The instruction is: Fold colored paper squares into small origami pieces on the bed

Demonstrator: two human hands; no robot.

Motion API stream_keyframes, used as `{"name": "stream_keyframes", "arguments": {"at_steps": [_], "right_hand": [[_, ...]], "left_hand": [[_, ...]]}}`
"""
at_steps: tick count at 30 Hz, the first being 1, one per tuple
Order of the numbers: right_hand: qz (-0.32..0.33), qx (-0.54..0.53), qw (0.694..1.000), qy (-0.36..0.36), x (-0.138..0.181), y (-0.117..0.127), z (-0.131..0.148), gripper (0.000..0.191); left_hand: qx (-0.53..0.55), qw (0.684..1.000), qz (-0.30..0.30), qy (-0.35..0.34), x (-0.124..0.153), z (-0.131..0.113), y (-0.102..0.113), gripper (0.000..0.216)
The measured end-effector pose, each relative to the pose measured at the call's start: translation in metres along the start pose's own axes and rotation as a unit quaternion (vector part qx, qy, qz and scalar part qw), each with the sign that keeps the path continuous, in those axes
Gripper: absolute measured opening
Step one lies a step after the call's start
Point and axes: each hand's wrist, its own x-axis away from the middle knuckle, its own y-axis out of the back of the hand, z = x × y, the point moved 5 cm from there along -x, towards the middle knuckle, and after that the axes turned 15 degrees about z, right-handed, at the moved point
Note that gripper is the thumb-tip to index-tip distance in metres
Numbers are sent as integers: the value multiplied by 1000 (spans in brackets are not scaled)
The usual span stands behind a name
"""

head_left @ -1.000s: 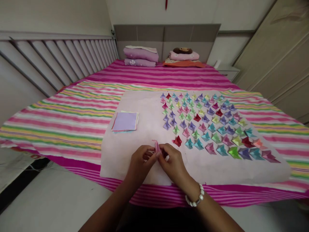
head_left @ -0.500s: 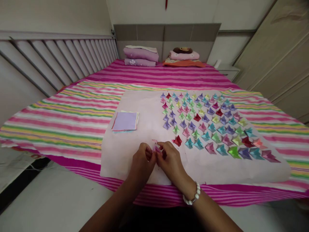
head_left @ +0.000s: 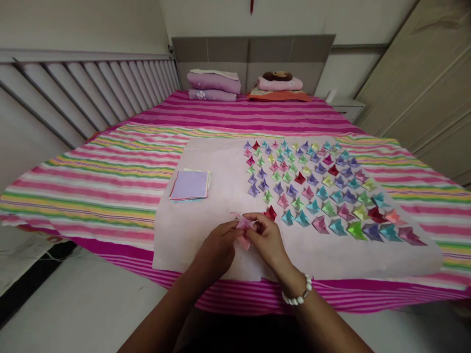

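Both my hands meet over the near edge of a pale cloth (head_left: pixel 206 230) spread on the bed. My left hand (head_left: pixel 217 247) and my right hand (head_left: pixel 268 240), which wears a white bead bracelet, pinch a small pink folded paper piece (head_left: pixel 244 226) between their fingertips. Just beyond my right hand lies a red folded piece (head_left: pixel 271 213), the nearest of several rows of coloured folded paper pieces (head_left: pixel 320 191). A stack of square paper sheets (head_left: pixel 190 185), lilac on top, lies to the left.
The bed has a pink striped cover (head_left: pixel 110 171). Folded bedding and pillows (head_left: pixel 213 84) lie by the headboard. A slatted rail (head_left: pixel 91 88) runs along the left and a wardrobe (head_left: pixel 423 83) stands on the right. Grey floor (head_left: pixel 73 304) shows below the bed edge.
My hands have kept working the pink paper piece, turning and pressing it; it has opened out a little and both hands have shifted slightly to the right.
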Motion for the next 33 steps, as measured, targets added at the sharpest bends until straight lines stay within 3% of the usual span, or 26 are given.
{"name": "stream_keyframes", "arguments": {"at_steps": [5, 9, 14, 19, 22, 25, 29, 33], "right_hand": [[34, -101, 994, -14, -2, -3, 0, 21], [52, -121, 991, -24, 1, -3, 5, 24], [91, -138, 986, -4, 4, -5, 10, 27], [92, -146, 985, 0, 6, -6, 10, 22], [78, -149, 986, -5, 7, -6, 10, 21], [85, -149, 985, -3, 8, -8, 11, 21], [98, -157, 983, -7, 9, -13, 11, 21], [100, -170, 980, -17, 9, -17, 9, 24]], "left_hand": [[90, 994, -62, 16, 1, 2, 6, 17], [141, 986, -89, 15, 1, -3, 12, 8], [157, 982, -100, 24, 2, -8, 18, 13], [274, 954, -106, 66, 3, 3, 11, 8], [348, 923, -137, 89, 3, 9, 10, 31], [394, 908, -108, 93, -1, 7, 11, 50], [374, 919, -54, 109, -5, 1, 12, 21], [377, 913, -94, 123, -5, 2, 12, 24]]}}
